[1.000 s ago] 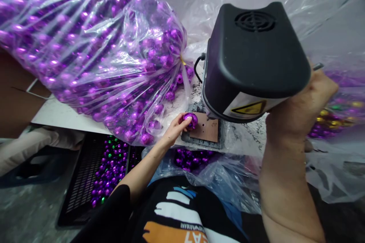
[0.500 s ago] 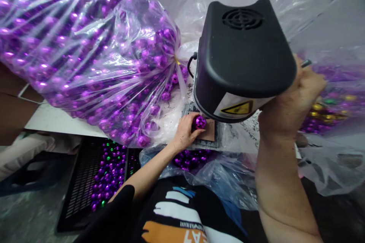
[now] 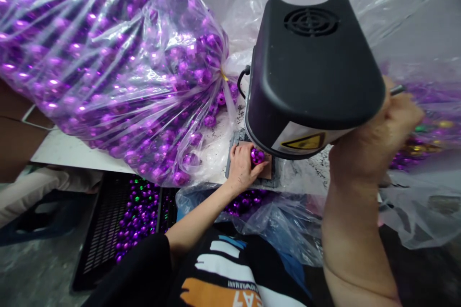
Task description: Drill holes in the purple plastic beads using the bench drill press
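My left hand (image 3: 242,167) grips a shiny purple ball (image 3: 257,156) and holds it on the brown pad (image 3: 267,172) under the front edge of a black machine head (image 3: 309,72). My right hand (image 3: 382,136) is raised beside the machine's right side, closed round a thin metal lever (image 3: 396,89) that sticks out past the fingers. The machine head hides the rest of the pad and the space under it.
A big clear bag of purple balls (image 3: 108,67) lies on the white table (image 3: 68,153) at the left. A black crate with purple and green balls (image 3: 133,216) sits on the floor. More bagged balls (image 3: 425,139) lie at the right. Loose plastic (image 3: 284,220) hangs before my lap.
My left hand has carried the purple ball to the right, from the pad's left edge to under the machine head. My right hand stays on the lever.
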The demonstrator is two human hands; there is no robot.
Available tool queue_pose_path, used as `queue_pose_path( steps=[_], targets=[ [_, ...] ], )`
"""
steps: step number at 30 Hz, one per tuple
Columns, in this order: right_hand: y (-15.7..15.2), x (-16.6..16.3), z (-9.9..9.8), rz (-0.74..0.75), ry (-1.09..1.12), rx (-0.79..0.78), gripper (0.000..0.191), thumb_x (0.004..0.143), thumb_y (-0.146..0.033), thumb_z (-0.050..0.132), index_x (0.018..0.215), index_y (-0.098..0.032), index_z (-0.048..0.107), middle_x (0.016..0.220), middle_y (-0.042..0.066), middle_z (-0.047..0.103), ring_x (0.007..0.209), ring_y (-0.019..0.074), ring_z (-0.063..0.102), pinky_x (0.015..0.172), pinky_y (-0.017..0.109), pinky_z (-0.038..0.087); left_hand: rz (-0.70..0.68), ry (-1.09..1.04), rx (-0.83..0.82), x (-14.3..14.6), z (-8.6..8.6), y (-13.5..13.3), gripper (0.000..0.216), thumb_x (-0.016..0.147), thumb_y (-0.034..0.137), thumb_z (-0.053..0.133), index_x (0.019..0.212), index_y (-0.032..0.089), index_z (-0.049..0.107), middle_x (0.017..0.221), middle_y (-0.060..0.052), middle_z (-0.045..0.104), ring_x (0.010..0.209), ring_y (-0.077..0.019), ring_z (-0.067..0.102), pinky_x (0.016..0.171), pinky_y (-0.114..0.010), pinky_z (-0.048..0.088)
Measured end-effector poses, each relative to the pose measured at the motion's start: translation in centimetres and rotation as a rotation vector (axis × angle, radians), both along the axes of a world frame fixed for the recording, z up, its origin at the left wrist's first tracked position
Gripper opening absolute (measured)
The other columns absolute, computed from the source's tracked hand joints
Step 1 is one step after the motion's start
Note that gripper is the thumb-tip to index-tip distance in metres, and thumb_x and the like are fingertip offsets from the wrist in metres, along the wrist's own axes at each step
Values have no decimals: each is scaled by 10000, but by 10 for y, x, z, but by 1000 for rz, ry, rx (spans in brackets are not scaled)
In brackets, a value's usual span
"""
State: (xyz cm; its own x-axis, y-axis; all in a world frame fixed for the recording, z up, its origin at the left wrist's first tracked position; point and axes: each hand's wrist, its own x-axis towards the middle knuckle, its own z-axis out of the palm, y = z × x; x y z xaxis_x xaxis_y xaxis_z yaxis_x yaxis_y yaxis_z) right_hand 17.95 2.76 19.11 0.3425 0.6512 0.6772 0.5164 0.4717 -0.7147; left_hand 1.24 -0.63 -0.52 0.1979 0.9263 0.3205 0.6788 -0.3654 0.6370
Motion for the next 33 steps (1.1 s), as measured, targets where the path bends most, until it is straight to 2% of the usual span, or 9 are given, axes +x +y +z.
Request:
queue_pose_path(
  steps=[4,7,10,13,16,19,22,24,33],
  targets=[
    [-22,-5,-7,-41,-60,21,436,1038,-393,461,692,-136,520,642,-40,449,610,24,405,611,237,306,8,32,12,3,-3,0,375,884,367,792,1184,198,645,1135,-110,735,1155,-318,656,1186,-581,401],
    [-46,-9,-21,-67,-52,35,327,1016,-344,492,775,-160,614,682,-26,533,590,45,472,586,254,360,25,38,4,3,-3,-1,373,874,362,792,1180,201,651,1125,-109,741,1151,-323,659,1208,-606,385],
    [-67,-8,-42,-29,-81,19,213,976,-295,534,864,-188,680,710,-7,581,684,104,588,673,305,472,31,53,-8,4,-2,-1,344,876,370,782,1154,212,657,1113,-105,738,1165,-325,652,1232,-618,364],
    [-79,-5,-61,16,-131,-5,135,931,-226,562,936,-198,695,709,7,592,779,157,646,727,338,523,35,72,-9,4,-2,-1,308,886,396,767,1105,207,661,1075,-106,730,1151,-326,654,1227,-614,375],
    [-81,-5,-73,17,-151,33,135,913,-198,571,979,-201,688,696,-2,571,774,160,644,726,340,540,42,94,4,3,-4,0,293,890,422,760,1053,201,660,1026,-106,717,1113,-328,661,1196,-601,418],
    [-77,-11,-76,4,-123,54,127,927,-192,542,915,-190,669,683,-2,558,755,153,634,724,340,545,47,100,40,3,-6,1,288,883,423,769,1034,207,653,1004,-98,707,1091,-321,664,1188,-589,429],
    [-71,-17,-76,8,-46,87,128,913,-168,570,794,-185,615,636,-14,533,701,146,620,706,340,547,53,94,79,4,-7,1,318,869,401,791,1071,204,646,997,-91,704,1068,-310,669,1198,-579,421],
    [-67,-22,-78,-8,-7,135,123,893,-145,601,781,-192,586,608,-33,510,666,142,610,698,345,549,55,94,91,5,-8,1,337,864,391,798,1099,205,643,1014,-91,706,1072,-306,670,1204,-573,415],
    [-57,-25,-90,-65,-22,254,279,912,-198,594,644,-184,514,558,-31,469,574,120,553,693,372,567,27,57,42,4,-6,0,441,881,420,775,1226,187,629,1106,-117,714,1129,-316,667,1210,-585,423]
  ],
)
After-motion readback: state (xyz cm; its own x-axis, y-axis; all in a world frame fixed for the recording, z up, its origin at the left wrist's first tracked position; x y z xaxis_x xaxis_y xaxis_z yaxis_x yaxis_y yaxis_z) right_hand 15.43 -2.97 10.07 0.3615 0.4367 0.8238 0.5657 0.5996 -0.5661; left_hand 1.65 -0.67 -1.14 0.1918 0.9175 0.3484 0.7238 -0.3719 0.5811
